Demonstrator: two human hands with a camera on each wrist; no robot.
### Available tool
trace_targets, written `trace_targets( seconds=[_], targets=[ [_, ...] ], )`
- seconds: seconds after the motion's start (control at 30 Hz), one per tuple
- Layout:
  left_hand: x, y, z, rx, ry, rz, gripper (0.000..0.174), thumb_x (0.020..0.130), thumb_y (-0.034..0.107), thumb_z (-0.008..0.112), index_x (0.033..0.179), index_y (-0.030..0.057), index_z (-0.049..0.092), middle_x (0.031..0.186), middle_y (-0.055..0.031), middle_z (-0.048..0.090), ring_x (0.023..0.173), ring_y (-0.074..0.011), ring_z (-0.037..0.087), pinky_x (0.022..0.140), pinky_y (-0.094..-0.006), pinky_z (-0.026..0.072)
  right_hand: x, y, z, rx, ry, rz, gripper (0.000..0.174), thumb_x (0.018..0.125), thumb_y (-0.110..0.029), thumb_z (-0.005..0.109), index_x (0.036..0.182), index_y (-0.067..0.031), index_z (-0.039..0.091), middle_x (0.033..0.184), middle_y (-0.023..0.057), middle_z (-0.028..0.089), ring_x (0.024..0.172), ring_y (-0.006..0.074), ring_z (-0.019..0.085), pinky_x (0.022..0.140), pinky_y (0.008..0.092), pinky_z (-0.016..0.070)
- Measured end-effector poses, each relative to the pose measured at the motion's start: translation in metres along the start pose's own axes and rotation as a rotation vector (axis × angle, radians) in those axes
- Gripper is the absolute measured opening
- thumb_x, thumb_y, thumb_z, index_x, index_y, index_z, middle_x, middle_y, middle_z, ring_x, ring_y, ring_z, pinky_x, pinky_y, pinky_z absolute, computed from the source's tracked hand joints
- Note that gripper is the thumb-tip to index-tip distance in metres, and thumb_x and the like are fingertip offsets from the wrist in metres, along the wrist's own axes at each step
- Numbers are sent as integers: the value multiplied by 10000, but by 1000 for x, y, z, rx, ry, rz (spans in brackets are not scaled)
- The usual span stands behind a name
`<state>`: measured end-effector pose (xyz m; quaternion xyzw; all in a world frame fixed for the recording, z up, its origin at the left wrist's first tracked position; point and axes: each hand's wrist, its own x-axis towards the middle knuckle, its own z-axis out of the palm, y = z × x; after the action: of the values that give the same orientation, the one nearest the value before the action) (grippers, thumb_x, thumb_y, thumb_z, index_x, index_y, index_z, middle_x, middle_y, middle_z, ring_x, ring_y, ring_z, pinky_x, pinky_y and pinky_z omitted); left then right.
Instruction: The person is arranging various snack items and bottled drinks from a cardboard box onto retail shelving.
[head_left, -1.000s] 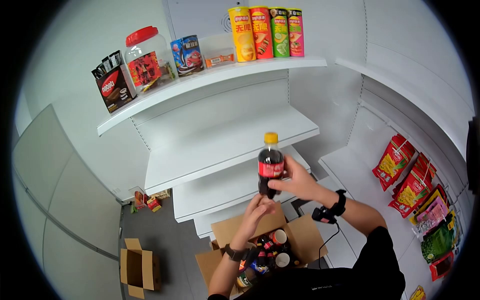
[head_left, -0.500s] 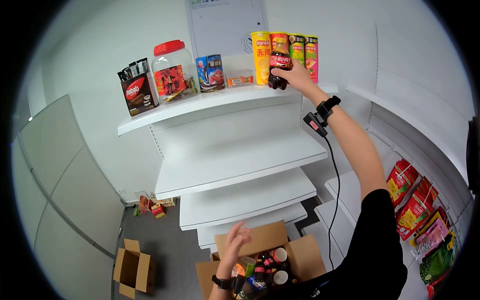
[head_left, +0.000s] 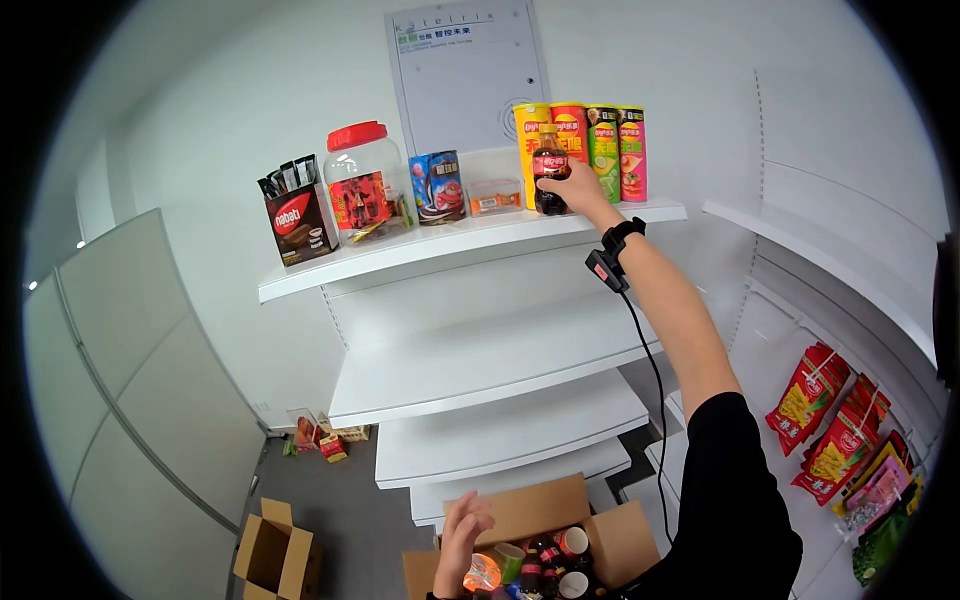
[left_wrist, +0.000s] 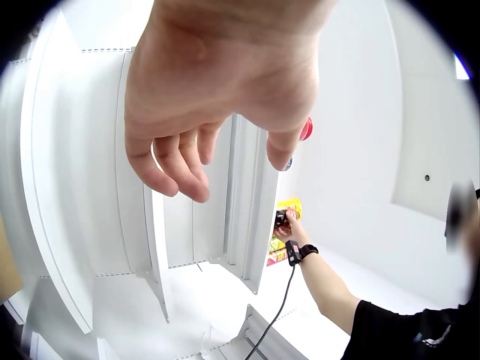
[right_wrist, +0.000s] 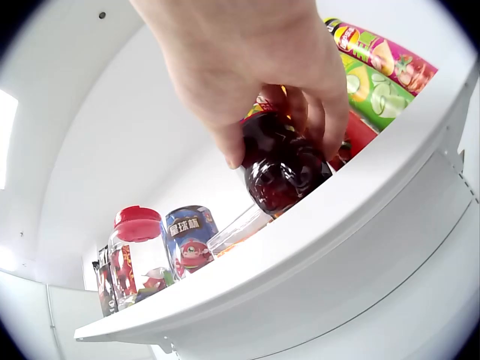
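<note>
Right hand: grips the cola bottle, upright
Left hand: relaxed, holding nothing
Change: bottle raised from beside left hand to top shelf; contact unclear
Chip canisters: just behind right hand

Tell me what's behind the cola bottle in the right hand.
Behind the cola bottle: a yellow canister and a red canister, both upright. Bottle and right hand cover parts of them; anything fully covered can't be seen.

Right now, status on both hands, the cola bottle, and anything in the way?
Right hand gripping cola bottle, upright at top shelf, shelf contact unclear. Left hand open, empty. Chip canisters standing close behind bottle.
</note>
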<state>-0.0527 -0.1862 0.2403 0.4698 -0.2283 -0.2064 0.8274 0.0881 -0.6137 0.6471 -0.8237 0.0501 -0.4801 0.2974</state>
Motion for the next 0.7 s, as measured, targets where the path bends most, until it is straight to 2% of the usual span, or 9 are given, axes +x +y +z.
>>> trace_targets(
  seconds=[0.2, 0.47, 0.57, 0.67, 0.7],
  targets=[
    [-1, -3, -3, -4, 9, -2, 462, 932, 203, 515, 1345, 30, 403, 1135, -131, 558, 851, -210, 581, 805, -338, 461, 0, 10, 10, -50, 54, -68, 621, 650, -338, 775, 1106, 26, 564, 1081, 190, 582, 1017, 315, 571, 889, 384, 459],
    [1, -9, 1, -12, 1, -29, 459, 931, 203, 519, 1341, 29, 408, 1131, -130, 561, 851, -213, 584, 802, -340, 463, -3, 13, 19, -80, 121, -79, 695, 661, -370, 782, 1170, 21, 514, 1125, 209, 562, 1047, 325, 560, 895, 391, 457],
    [1, -11, 2, -19, 12, -38, 460, 927, 208, 526, 1336, 28, 417, 1124, -129, 565, 848, -213, 585, 800, -340, 466, -5, 12, 23, -77, 181, -94, 668, 659, -350, 788, 1148, 23, 528, 1103, 208, 583, 1015, 323, 582, 871, 390, 471],
    [-2, -11, 0, -24, 20, -39, 457, 924, 212, 530, 1329, 24, 428, 1119, -129, 568, 846, -212, 585, 799, -339, 469, -6, 22, 26, 123, 151, -148, 625, 662, -338, 787, 1111, 25, 547, 1055, 195, 614, 971, 308, 606, 838, 381, 485],
    [-3, -11, -1, -25, 21, -42, 457, 924, 213, 531, 1326, 23, 431, 1117, -129, 569, 845, -211, 585, 799, -338, 469, -10, 24, 28, 168, 186, -144, 583, 668, -318, 787, 1077, 29, 559, 988, 167, 640, 910, 276, 627, 793, 354, 497]
  ],
)
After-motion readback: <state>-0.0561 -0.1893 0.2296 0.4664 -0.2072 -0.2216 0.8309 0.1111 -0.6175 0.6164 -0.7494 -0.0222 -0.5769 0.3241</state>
